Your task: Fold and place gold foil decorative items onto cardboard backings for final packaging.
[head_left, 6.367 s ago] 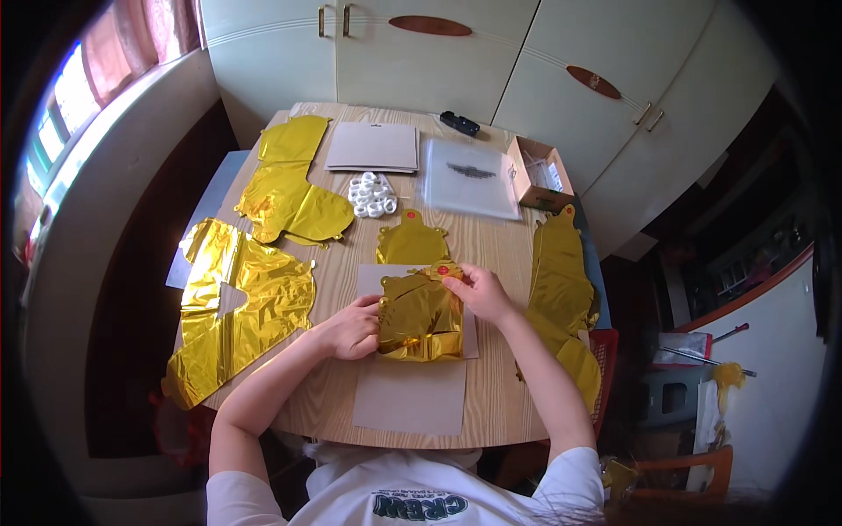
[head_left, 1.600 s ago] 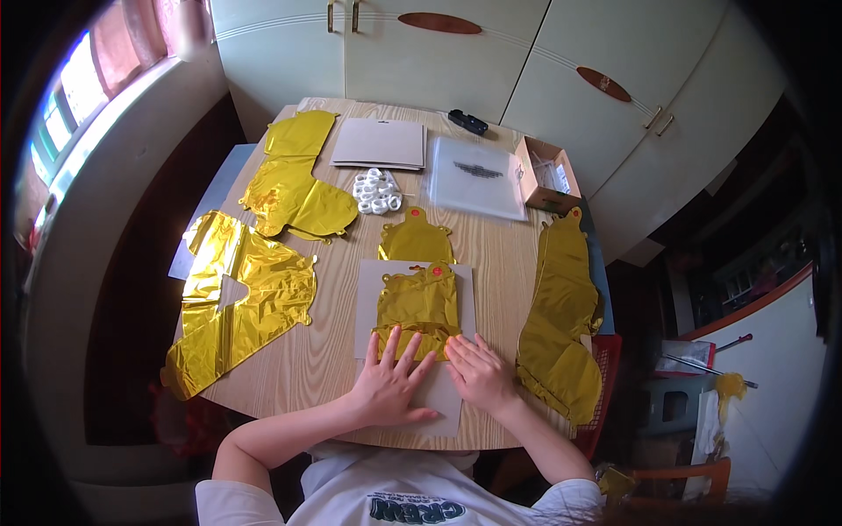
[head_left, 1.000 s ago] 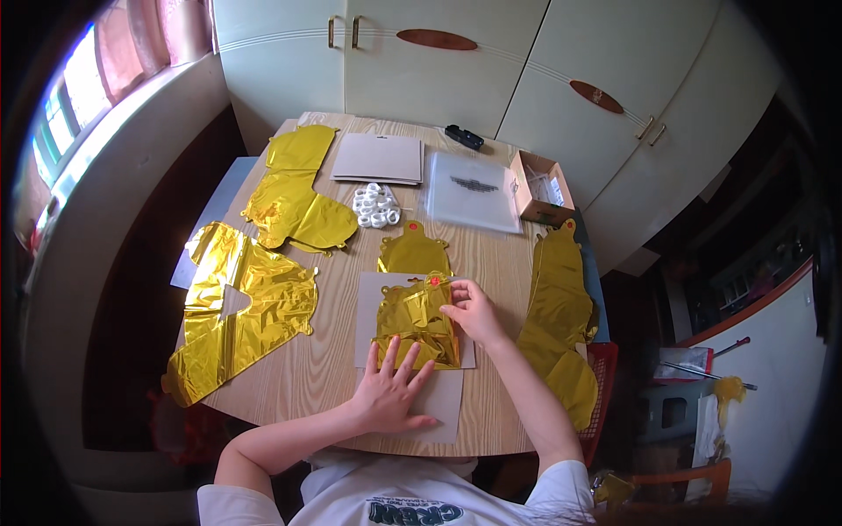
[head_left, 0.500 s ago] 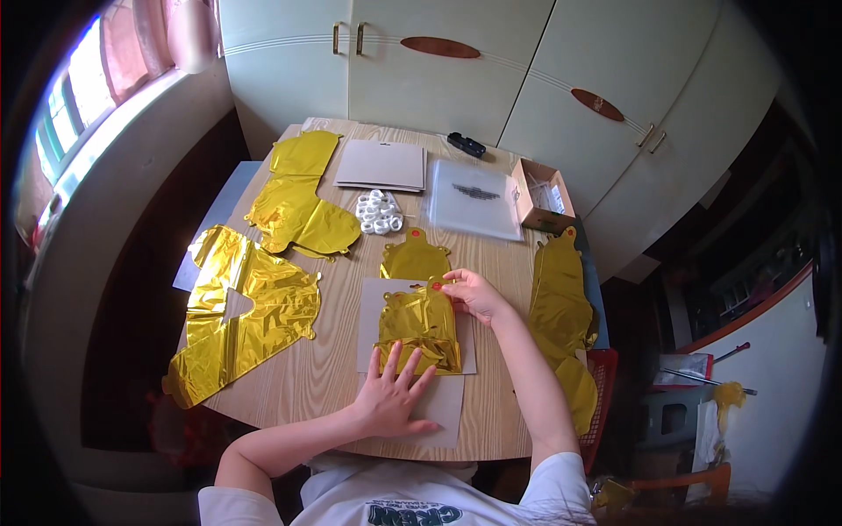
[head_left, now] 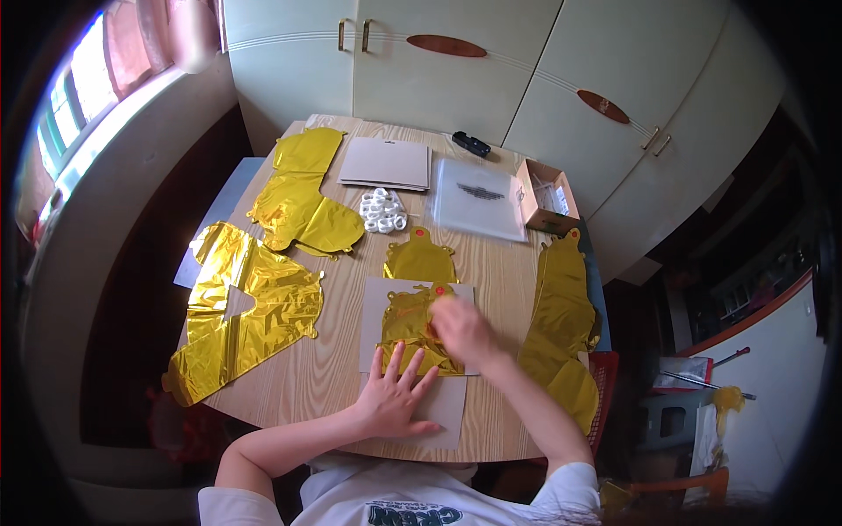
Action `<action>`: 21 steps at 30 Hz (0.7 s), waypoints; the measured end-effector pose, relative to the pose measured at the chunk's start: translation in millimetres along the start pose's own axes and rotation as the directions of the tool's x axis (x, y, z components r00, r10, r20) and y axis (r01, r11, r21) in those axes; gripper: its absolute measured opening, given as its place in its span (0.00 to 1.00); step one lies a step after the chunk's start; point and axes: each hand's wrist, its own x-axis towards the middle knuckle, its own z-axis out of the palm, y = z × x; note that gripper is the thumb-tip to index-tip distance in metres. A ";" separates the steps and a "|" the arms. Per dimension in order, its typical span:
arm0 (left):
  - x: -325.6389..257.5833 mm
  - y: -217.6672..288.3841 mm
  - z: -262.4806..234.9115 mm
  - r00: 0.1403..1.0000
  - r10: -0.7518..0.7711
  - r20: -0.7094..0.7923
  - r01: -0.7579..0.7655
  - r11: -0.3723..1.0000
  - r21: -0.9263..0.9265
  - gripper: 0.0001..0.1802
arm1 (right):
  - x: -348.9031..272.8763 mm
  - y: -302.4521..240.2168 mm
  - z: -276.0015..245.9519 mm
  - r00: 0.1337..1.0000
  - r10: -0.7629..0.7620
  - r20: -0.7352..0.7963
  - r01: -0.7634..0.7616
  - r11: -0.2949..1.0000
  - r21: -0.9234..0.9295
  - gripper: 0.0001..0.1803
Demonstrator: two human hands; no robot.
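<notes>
A gold foil balloon (head_left: 405,314), folded into a compact rectangle, lies on a greyish card (head_left: 374,305) in front of me. My left hand (head_left: 395,399) rests flat with spread fingers, its fingertips on the balloon's folded near edge. Beneath that palm a second card (head_left: 445,410) reaches toward the table's front. Over the right side of the folded balloon is my right hand (head_left: 465,335), blurred by motion, so its fingers cannot be made out. A tab with a red spot shows just above it. Another gold foil balloon (head_left: 419,259) lies directly behind the card.
More gold foil balloons lie at far left (head_left: 307,197), near left (head_left: 263,289) and right (head_left: 559,289) on the wooden table (head_left: 342,351). Along the back are stacked cards (head_left: 384,163), white rings (head_left: 382,210), clear plastic bags (head_left: 478,215), a black object (head_left: 471,144) and an open box (head_left: 548,197).
My right hand has left the red-spotted tab at the balloon's upper right corner and moved toward me, down over its right side. My left hand stays in place.
</notes>
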 end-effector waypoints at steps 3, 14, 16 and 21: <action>2.7 0.7 -2.3 0.999 0.003 0.049 -0.005 0.999 0.041 0.55 | -45.5 -51.2 -8.8 0.978 -0.096 0.187 0.110 0.992 -0.069 0.24; 2.3 0.7 -7.6 0.999 -0.003 0.052 0.001 1.000 0.029 0.55 | -64.4 -35.8 8.4 0.944 0.167 0.284 -0.141 0.984 -0.107 0.36; 2.3 0.3 -5.6 1.000 0.002 0.014 -0.002 1.000 0.009 0.55 | -57.6 -30.1 14.1 0.937 0.214 0.277 -0.183 0.974 -0.135 0.36; 1.2 -0.5 -1.2 0.999 0.007 -0.032 -0.007 1.000 -0.004 0.54 | -36.7 -12.5 28.8 0.932 0.262 0.250 -0.230 0.962 -0.149 0.36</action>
